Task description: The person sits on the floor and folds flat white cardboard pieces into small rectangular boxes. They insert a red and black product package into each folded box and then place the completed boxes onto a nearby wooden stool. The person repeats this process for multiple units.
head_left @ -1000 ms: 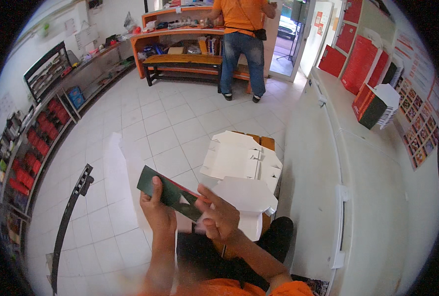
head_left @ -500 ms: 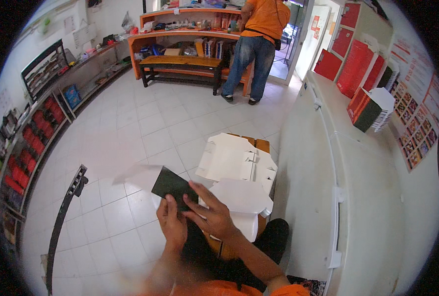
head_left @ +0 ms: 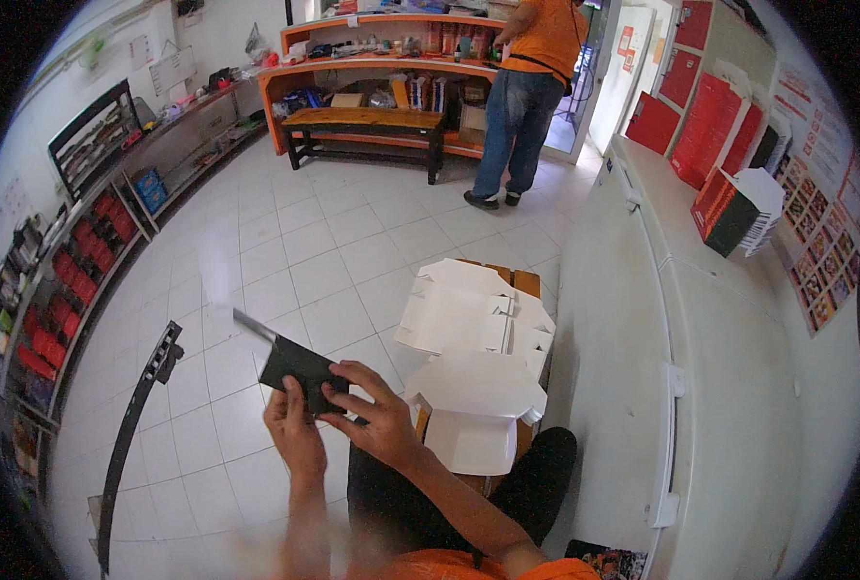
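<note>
A carton piece with a dark green face [head_left: 301, 365] is held above the floor in front of me, its pale flap blurred and pointing to the far left. My left hand [head_left: 296, 425] grips its lower edge, thumb on the dark face. From the right, my right hand [head_left: 377, 414] closes on the other end, fingers over the edge. Just right of my hands, unfolded white cartons [head_left: 454, 307] lie inside-up on a slatted wooden stool [head_left: 525, 280]. The nearer white carton [head_left: 478, 382] overlaps the far one. How the held piece is folded underneath is hidden.
A long white chest freezer [head_left: 614, 338] runs along my right, with an assembled red and green box [head_left: 734, 213] on top. To the left stand a curved black strip [head_left: 126, 449] and low shelves with red items [head_left: 92, 242]. A person [head_left: 536, 87] stands by the far counter.
Both hands and the carton piece have shifted left. Its pale flap has swung from nearly flat to a narrow, edge-on strip. The far person has moved an arm, and the view has turned slightly.
</note>
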Motion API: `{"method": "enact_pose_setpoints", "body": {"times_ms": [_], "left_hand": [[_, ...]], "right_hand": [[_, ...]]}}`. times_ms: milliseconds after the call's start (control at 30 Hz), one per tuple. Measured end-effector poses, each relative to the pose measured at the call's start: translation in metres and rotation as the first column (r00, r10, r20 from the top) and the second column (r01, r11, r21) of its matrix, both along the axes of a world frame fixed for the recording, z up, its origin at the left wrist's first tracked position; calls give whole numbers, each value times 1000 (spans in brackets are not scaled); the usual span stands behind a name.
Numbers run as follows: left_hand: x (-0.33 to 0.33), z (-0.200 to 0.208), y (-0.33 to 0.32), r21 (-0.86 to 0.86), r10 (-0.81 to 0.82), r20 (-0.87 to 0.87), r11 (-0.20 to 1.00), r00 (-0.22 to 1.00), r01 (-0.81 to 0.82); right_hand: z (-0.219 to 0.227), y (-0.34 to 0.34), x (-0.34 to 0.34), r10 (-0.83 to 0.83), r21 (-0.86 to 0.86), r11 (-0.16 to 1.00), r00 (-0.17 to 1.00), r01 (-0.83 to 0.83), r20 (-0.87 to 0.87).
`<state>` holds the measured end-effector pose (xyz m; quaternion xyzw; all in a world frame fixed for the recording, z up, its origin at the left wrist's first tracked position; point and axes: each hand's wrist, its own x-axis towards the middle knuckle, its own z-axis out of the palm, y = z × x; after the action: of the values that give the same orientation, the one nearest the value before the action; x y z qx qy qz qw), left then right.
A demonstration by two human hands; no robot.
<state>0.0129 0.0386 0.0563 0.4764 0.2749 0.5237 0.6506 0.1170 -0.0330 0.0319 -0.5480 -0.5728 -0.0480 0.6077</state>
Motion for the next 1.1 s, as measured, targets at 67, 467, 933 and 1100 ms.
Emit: {"method": "enact_pose_setpoints", "body": {"times_ms": [67, 467, 933, 1100], "left_hand": [[8, -13, -16, -51, 22, 111, 999, 994, -17], [-42, -39, -11, 342, 168, -233, 936, 958, -80], [-111, -15, -74, -186, -316, -668, 947, 673, 261], [-93, 1, -66, -67, -307, -700, 927, 644, 369]], "right_hand": [[3, 4, 0, 34, -3, 999, 990, -35, -133], [2, -11, -4, 191, -131, 952, 874, -275, -447], [-34, -70, -19, 285, -501, 640, 786, -582, -548], [-25, -80, -9, 376, -513, 674, 845, -531, -381]]}}
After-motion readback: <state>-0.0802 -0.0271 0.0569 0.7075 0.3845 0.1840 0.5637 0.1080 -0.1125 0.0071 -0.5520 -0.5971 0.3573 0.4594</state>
